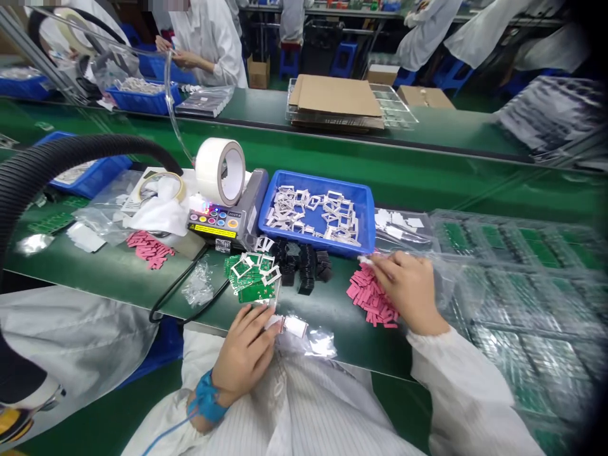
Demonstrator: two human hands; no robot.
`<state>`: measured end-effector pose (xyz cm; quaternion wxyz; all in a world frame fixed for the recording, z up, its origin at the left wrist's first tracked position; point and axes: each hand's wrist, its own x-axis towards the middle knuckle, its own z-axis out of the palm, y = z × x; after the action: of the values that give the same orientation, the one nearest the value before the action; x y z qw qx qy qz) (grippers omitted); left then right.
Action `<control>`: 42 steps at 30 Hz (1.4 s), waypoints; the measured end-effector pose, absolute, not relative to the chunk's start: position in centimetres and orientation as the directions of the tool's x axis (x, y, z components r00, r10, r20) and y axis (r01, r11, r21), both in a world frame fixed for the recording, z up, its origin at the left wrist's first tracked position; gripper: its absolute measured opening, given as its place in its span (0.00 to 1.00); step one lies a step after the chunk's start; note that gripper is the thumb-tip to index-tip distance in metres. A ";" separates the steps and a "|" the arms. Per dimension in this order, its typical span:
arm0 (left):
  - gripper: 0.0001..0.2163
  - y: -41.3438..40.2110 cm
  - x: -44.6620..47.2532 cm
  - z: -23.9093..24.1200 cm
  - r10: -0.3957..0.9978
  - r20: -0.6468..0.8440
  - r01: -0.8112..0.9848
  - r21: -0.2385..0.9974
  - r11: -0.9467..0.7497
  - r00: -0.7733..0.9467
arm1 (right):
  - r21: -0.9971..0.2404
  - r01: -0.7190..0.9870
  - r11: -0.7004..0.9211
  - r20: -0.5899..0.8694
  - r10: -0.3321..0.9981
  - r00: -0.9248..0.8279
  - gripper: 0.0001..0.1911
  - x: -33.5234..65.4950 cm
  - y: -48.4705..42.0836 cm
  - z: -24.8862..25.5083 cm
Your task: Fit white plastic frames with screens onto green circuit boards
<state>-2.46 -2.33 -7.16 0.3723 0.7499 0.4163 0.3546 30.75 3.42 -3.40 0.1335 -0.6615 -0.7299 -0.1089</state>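
My left hand (247, 354), with a blue wrist strap (209, 398), rests palm down at the table's front edge. Its thumb and forefinger close on a small white rectangular piece (274, 323), partly hidden by the fingers. Just to the right lies a similar white piece (296, 326) on clear plastic film (320, 343). My right hand (411, 291) reaches over a pile of pink strips (370, 297), its fingertips pinched on a small whitish piece (365, 259) beside the blue tray's corner. Green circuit boards (256, 291) with white frames (272, 275) on top lie beyond my left hand.
A blue tray (316, 244) of white frames stands ahead, with black parts (306, 269) before it. Left are a tape dispenser (223, 221) carrying a white tape roll (209, 171), a black hose (95, 149) and more pink strips (149, 249). Clear trays (513, 272) fill the right.
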 end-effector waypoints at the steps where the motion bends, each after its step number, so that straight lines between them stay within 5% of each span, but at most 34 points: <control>1: 0.17 -2.4 -2.3 -6.4 0.888 0.244 0.357 0.849 -0.390 0.391 | -0.025 0.987 0.156 0.348 0.927 -0.138 0.17 30.2 2.8 -2.6; 4: 0.10 -2.1 -1.1 -3.9 0.900 0.193 0.293 0.901 -0.320 0.390 | -0.062 0.913 0.404 0.315 0.876 -0.367 0.17 27.3 1.0 -0.3; 8: 0.06 -1.4 1.4 -1.7 0.857 -0.178 0.094 0.984 0.151 0.484 | -0.246 0.663 0.708 0.170 0.704 -0.689 0.15 22.1 -0.5 1.2; 12: 0.12 -1.4 2.3 -2.3 0.590 -0.392 -0.185 0.702 0.688 0.706 | -0.396 0.556 0.731 0.246 0.668 -0.702 0.15 19.6 -0.8 1.2; 16: 0.11 -1.7 1.4 -3.5 0.510 -0.418 -0.331 0.430 0.840 0.752 | -0.608 0.443 0.659 0.244 0.686 -0.686 0.12 20.7 -0.2 0.3; 19: 0.11 -1.7 0.5 -3.7 0.584 -0.441 -0.413 0.428 0.804 0.681 | -0.629 0.682 0.373 0.197 0.925 -0.325 0.16 22.6 1.2 -1.6; 22: 0.18 -1.9 -0.7 -3.6 0.652 -0.450 -0.473 0.453 0.755 0.609 | -0.584 0.810 0.061 0.143 0.989 0.028 0.19 24.1 2.8 -4.1; 29: 0.07 -3.5 -6.5 -4.3 0.713 -0.538 -0.579 0.433 0.691 0.449 | -0.627 0.776 -0.063 0.077 0.987 0.142 0.11 25.4 4.3 -5.6; 33: 0.10 -5.1 -12.4 -5.5 0.732 -0.674 -0.770 0.413 0.485 0.099 | -0.650 0.759 -0.037 0.142 0.975 0.169 0.11 25.2 4.1 -2.1; 36: 0.12 -6.6 -17.2 -6.5 0.655 -0.727 -0.903 0.399 0.160 -0.205 | -0.718 0.691 0.079 0.185 0.979 0.080 0.09 22.2 4.9 1.8; 39: 0.14 -8.1 -20.8 -7.3 0.624 -0.664 -0.893 0.431 -0.131 -0.412 | -0.859 0.447 0.249 0.124 0.949 -0.290 0.05 15.4 6.5 4.5; 42: 0.17 -9.4 -22.5 -7.9 0.614 -0.567 -0.808 0.548 -0.216 -0.548 | -0.961 0.266 0.069 -0.143 0.701 -0.699 0.06 5.8 7.6 4.3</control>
<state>-22.53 -9.41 -7.87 0.4613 -0.1145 0.4236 0.7711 5.81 7.64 4.25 0.1841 -0.3418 -0.7075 0.5906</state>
